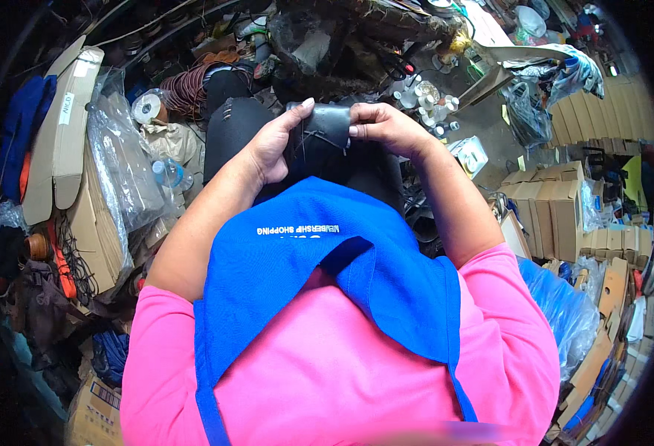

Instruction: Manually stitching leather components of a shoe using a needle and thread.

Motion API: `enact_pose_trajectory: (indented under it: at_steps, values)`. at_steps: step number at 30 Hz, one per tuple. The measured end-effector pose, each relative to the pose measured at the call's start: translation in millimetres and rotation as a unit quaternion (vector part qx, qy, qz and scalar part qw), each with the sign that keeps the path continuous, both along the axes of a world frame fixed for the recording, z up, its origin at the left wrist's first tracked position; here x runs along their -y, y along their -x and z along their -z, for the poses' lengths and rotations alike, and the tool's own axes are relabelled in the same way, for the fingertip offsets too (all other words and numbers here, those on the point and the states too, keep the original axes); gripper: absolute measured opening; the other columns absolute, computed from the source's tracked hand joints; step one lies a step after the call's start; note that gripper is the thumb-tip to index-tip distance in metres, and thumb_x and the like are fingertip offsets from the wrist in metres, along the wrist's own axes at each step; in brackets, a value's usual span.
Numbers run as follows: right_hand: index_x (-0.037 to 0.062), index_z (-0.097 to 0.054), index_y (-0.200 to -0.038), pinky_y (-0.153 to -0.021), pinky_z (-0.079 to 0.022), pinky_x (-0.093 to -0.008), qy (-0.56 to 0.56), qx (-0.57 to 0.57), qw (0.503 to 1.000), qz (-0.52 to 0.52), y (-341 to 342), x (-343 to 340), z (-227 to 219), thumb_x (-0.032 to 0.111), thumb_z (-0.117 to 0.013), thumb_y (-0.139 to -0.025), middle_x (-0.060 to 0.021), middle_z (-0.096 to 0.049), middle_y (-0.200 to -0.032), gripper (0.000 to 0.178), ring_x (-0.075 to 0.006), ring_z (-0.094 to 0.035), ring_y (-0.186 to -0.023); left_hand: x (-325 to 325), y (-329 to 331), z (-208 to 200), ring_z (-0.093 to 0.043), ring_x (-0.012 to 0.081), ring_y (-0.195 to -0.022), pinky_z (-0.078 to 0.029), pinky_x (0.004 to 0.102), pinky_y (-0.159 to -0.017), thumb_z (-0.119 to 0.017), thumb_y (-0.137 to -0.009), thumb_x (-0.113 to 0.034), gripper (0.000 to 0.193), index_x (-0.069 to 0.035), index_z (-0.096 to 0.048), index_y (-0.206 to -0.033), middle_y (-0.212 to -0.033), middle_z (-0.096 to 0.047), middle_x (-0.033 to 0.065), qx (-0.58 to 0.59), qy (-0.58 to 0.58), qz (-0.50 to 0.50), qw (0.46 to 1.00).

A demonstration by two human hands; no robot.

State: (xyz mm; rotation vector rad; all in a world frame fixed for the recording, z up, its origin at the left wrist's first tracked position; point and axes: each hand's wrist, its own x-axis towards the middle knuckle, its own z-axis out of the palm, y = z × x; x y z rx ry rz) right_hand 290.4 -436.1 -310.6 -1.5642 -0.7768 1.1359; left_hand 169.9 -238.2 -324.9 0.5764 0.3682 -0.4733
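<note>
A small piece of black leather [327,121], smooth and slightly shiny, is held up between both hands above my lap. Dark thread hangs loosely along its lower edge. My left hand [273,143] pinches its left side, thumb raised at the upper corner. On the opposite side, my right hand [388,126] grips the edge between thumb and bent fingers. Beneath the piece are my black trousers [238,123] and the top of a blue apron [305,215]. Whatever lies behind the leather is hidden.
Several small white bottles [429,108] crowd the floor ahead to the right. On the left are a clear plastic bottle [171,174], a white roll [147,108], a reddish-brown cord coil [191,91] and upright cardboard [63,134]. Cardboard boxes [546,195] stack up at right.
</note>
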Motion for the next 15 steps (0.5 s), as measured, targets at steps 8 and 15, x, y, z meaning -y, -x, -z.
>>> enact_pose_trajectory:
  at_steps: [8,15]
  values:
    - [0.0007,-0.066,-0.096,-0.081,-0.042,-0.0241,-0.025,0.001,1.000,-0.005,-1,-16,7,0.009,-0.066,-0.079,0.0011,-0.064,-0.087,0.019,-0.0074,-0.054,-0.083,-7,-3,13,-0.066,0.0224,-0.084,-0.053,0.0358,-0.079,-0.052,-0.089,-0.041,0.045,-0.002,-0.057,-0.111,-0.097,-0.066,0.0135,0.034,0.036,0.014,0.999]
    - [0.0024,-0.067,-0.094,-0.075,-0.045,-0.0236,0.051,0.027,0.997,0.057,-5,-14,-3,0.014,-0.072,-0.077,0.0006,-0.064,-0.087,0.022,-0.0081,-0.056,-0.082,-6,-6,16,-0.066,0.0233,-0.085,-0.053,0.0376,-0.080,-0.054,-0.088,-0.039,0.043,-0.001,-0.058,-0.109,-0.096,-0.066,0.0145,0.024,0.058,0.012,0.998]
